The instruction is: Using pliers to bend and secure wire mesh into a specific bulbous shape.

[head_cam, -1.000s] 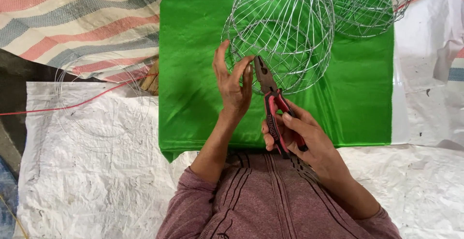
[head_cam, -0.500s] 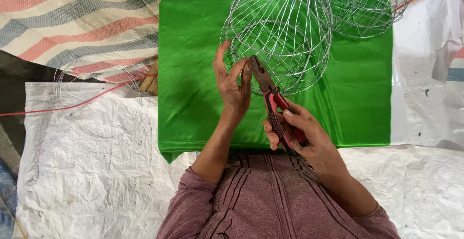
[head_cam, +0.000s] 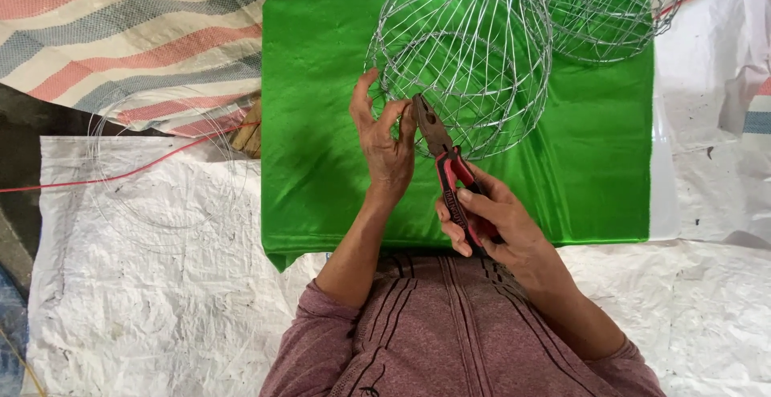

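From the head view, the wire basket frame (head_cam: 462, 52) rests on the green cloth (head_cam: 321, 84). The left hand (head_cam: 385, 136) pinches the frame's near rim. The right hand (head_cam: 490, 220) is clenched around red-handled pliers (head_cam: 446, 164), whose tip meets that rim beside the left fingers.

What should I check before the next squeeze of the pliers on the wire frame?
1. Right hand wrapped around the red-and-black handles of the pliers: ok.
2. Plier nose at the rim of the wire frame: ok.
3. Wire actually seated between the plier tips: cannot tell.
4. Left hand steadying the frame at the rim: ok.
5. Left fingers apart from the plier nose: not ok, right beside it.
6. Frame resting over the green cloth: ok.
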